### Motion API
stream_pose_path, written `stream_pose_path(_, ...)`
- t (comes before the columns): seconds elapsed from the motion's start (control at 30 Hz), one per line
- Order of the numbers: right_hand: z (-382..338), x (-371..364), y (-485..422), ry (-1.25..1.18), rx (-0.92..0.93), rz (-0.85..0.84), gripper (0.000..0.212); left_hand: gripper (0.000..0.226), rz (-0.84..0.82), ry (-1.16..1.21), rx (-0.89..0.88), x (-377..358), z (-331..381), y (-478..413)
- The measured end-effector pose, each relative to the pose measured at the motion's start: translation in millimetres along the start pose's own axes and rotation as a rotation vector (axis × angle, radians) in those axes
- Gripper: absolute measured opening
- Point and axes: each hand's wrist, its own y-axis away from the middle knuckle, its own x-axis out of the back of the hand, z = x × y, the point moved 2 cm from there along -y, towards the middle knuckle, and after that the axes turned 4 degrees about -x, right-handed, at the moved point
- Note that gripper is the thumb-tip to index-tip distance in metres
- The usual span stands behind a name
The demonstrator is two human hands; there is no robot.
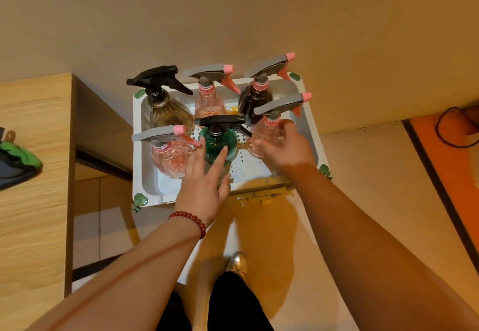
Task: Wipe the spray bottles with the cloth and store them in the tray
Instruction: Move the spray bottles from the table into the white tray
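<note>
Several spray bottles stand upright in a white tray [145, 165] with green corner clips. My right hand [285, 149] grips the clear pink bottle [267, 134] at the tray's front right, fingers curled round its body. My left hand [204, 178] has straight fingers that touch the green bottle [220, 144] with the black trigger at the front middle. Another pink bottle [168, 157] stands at the front left. Along the back row are a brown bottle [168, 113], a pink bottle [210, 102] and a dark bottle [254, 100]. A green and grey cloth [18, 162] lies on the wooden table at the left.
The tray rests on a yellow stool [261, 196] against the wall. A wooden table [33, 201] stands to the left, close to the tray. An orange surface [456, 157] with a dark cable lies at the right. My shoe [237, 262] is on the floor below.
</note>
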Motion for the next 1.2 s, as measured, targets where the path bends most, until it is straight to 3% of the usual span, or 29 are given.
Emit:
stream_pose_path(0.53, 4.2, -8.3, 6.1, 0.100, 0.058, 0.063, 0.059, 0.058, -0.041, 0.005, 0.007, 7.1, 0.2, -3.0)
stream_pose_path(0.63, 8.7, -9.0, 11.0, 0.164, 0.060, 0.115, 0.069, 0.060, -0.054, -0.021, 0.002, 6.2, -3.2, -2.2)
stream_pose_path(0.87, 24.0, -28.4, 42.6, 0.285, 0.174, 0.335, 0.065, 0.061, -0.054, -0.051, -0.014, 4.1, -4.5, -0.4)
stream_pose_path(1.03, 27.3, -37.4, 64.5, 0.475, 0.206, 0.334, 0.057, 0.063, -0.123, -0.047, 0.002, 9.2, -1.3, 1.0)
stream_pose_path(1.2, 15.7, -48.6, 87.9, 0.454, 0.281, 0.239, 0.050, 0.063, -0.184, -0.059, -0.027, 24.5, 2.7, 13.0)
